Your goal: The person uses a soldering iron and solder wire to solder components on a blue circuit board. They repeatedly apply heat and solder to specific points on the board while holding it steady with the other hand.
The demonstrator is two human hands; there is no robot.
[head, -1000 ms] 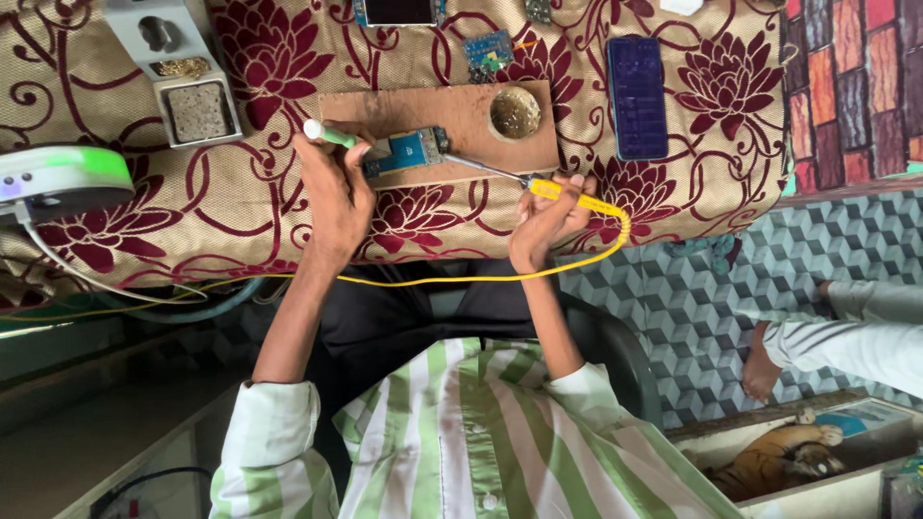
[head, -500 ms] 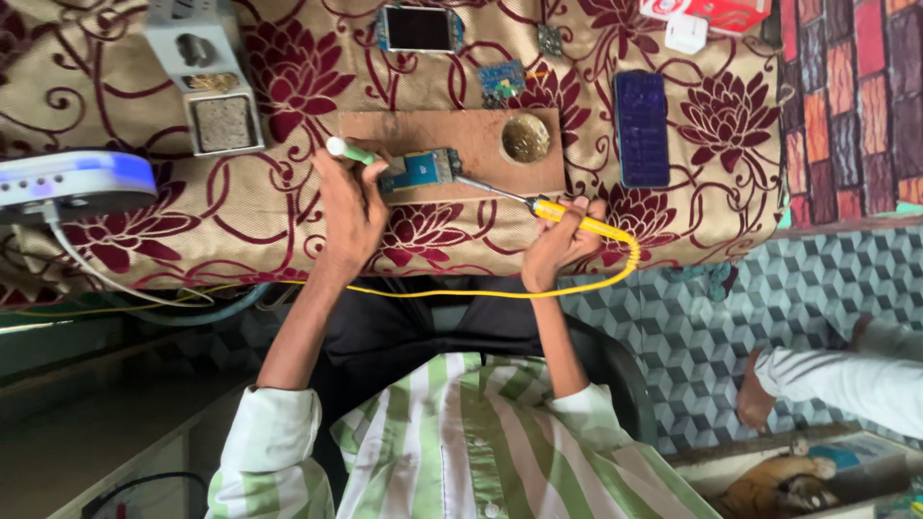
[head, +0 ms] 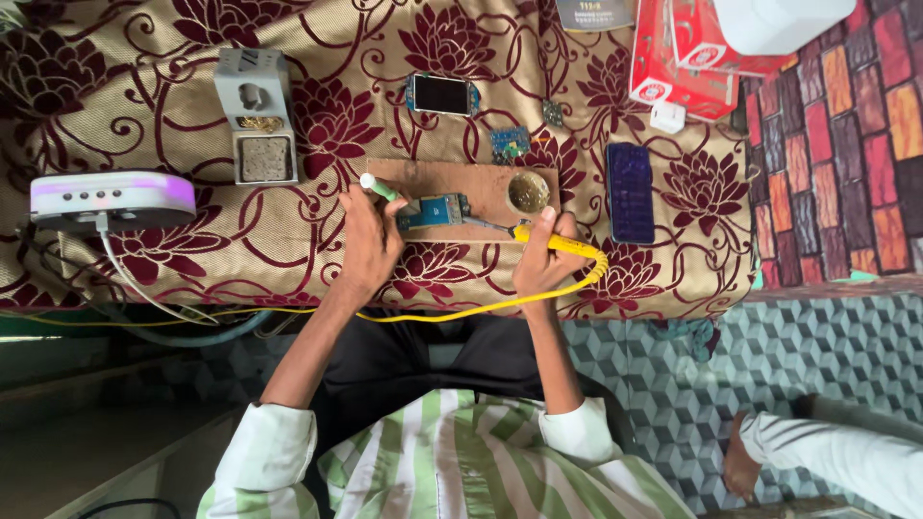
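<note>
Left hand (head: 370, 240) closed round a green-tipped tool (head: 378, 186), pressing beside the small blue circuit board (head: 433, 210); right hand (head: 540, 258) wrapped tight on the yellow soldering iron (head: 550, 240), tip now touching the board's edge where half a second ago it sat a shade further off. Board flat on the brown wooden block (head: 461, 183) beside a round brass tin (head: 528, 191), so soldering looks under way. Around it on the flowered cloth (head: 192, 259): dark phone (head: 631, 192), grey iron stand (head: 255, 115), white glowing box (head: 111, 197).

A floral maroon-and-beige cloth (head: 192, 279) covers the table beside a geometric-tiled floor (head: 692, 384).
</note>
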